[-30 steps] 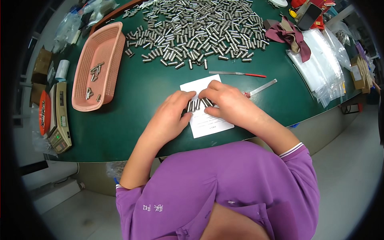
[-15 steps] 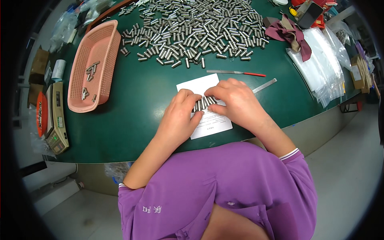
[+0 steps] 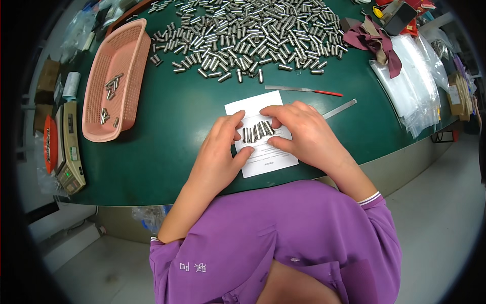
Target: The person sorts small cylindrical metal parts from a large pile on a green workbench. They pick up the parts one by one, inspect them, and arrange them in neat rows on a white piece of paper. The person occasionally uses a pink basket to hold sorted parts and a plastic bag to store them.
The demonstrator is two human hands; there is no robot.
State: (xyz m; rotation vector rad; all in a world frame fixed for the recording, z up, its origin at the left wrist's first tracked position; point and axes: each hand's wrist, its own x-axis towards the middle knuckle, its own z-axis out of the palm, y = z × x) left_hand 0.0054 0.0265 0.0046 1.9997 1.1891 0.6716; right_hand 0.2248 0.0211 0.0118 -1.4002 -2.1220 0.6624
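Observation:
Several short metal pins [image 3: 257, 131] lie side by side in a row on a white printed sheet [image 3: 268, 161] in front of me. My left hand [image 3: 220, 144] rests at the row's left end, thumb and fingers apart, with nothing held. At the right end my right hand [image 3: 298, 130] curves with its thumb and forefinger spread on either side of the row's edge. It appears to hold nothing. A large heap of the same kind of pins [image 3: 253, 35] covers the far part of the green table [image 3: 167, 162].
To the left stands a pink perforated basket [image 3: 132, 96] with a few pins in it, beside a scale [image 3: 73, 152]. Beyond the sheet lie a red-handled file [image 3: 304, 90] and a metal strip [image 3: 340, 108]. Clear plastic bags [image 3: 412, 91] and a maroon cloth [image 3: 374, 43] are at right.
Both hands have loosened from the row of pins and moved apart, the left one leftward. The pins now lie exposed on the sheet.

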